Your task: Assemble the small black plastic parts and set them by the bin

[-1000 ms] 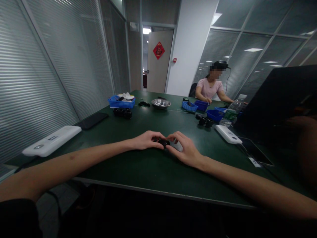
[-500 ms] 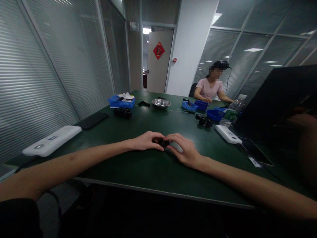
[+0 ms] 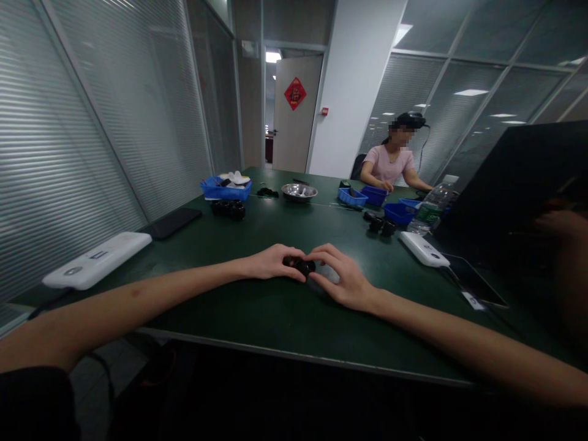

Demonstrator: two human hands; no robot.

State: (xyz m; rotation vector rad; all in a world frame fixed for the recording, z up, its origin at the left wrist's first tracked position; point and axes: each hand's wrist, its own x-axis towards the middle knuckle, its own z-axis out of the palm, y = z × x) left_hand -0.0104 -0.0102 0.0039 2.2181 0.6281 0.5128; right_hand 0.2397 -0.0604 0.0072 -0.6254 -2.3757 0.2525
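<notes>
My left hand (image 3: 271, 263) and my right hand (image 3: 342, 278) meet over the middle of the green table (image 3: 257, 306). Both pinch a small black part (image 3: 301, 266) between their fingertips, just above the tabletop. A pale object lies under my right palm, mostly hidden. My fingers are curled around the part and I cannot make out its shape.
A white device (image 3: 94, 260) and a dark phone (image 3: 172, 223) lie at the left. Blue trays (image 3: 225, 188), a metal bowl (image 3: 298, 192), black parts (image 3: 228, 209), a second white device (image 3: 422, 248) and a water bottle (image 3: 432, 205) stand farther back. A person (image 3: 392, 162) sits at the far side.
My right hand's fingers have shifted slightly around the black part. Both hands stay in the same place on the table.
</notes>
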